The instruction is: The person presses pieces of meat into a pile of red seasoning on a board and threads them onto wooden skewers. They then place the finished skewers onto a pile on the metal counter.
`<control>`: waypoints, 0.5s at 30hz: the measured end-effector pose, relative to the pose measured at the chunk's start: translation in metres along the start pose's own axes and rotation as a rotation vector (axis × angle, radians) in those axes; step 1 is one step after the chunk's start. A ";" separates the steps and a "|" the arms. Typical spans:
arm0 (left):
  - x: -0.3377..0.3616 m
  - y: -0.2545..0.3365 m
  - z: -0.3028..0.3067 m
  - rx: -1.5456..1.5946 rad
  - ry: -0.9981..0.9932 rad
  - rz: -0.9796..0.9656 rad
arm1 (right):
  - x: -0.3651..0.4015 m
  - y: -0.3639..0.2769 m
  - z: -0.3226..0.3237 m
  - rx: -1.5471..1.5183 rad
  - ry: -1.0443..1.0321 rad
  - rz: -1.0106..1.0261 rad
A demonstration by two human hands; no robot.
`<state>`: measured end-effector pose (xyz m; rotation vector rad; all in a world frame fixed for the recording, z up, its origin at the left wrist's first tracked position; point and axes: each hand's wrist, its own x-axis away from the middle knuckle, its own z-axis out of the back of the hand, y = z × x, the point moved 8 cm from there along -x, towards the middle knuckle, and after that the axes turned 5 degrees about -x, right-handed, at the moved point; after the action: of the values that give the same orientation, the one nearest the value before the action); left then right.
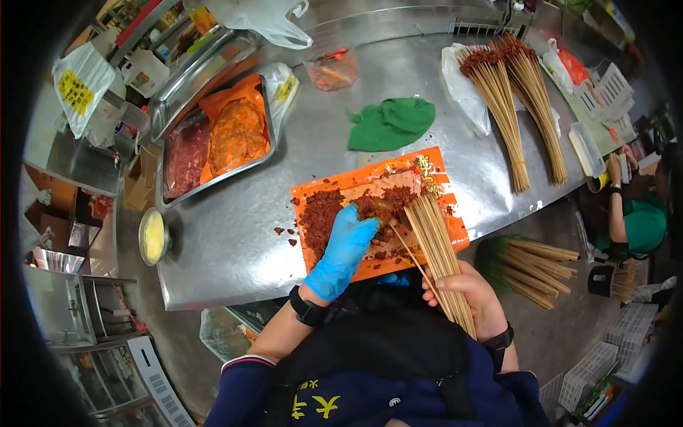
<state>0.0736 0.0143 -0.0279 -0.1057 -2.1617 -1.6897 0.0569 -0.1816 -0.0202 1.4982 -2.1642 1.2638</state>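
yellow 大 on the navy clothing, yellow characters on the orange sheet too unclear to read

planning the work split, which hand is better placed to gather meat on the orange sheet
Probably the left hand: it is gloved and at the meat, while the bare right hand grips a bundle of sticks.

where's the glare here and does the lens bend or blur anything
Head view: white glare on the bare stainless-steel table to both sides of the orange printed plastic sheet; head view: strong fisheye bending, with black corners; head view: the pale, slender bamboo skewers in the bare right hand look fairly sharp, while detail near the picture's edge is softer.
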 end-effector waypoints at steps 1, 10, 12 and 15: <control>0.002 0.000 -0.001 -0.012 0.010 -0.022 | 0.003 0.000 0.001 -0.024 0.006 0.005; -0.014 0.001 -0.026 -0.108 -0.061 -0.024 | 0.000 0.003 0.018 -0.248 -0.064 0.012; -0.015 0.002 -0.033 -0.088 -0.053 -0.074 | 0.003 0.005 0.019 -0.336 -0.093 0.018; -0.023 0.013 -0.030 -0.275 0.072 -0.325 | 0.010 -0.004 0.038 -0.313 0.005 0.106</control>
<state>0.1061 -0.0062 -0.0182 0.2410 -1.9633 -2.1294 0.0662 -0.2173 -0.0355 1.2692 -2.3333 0.9006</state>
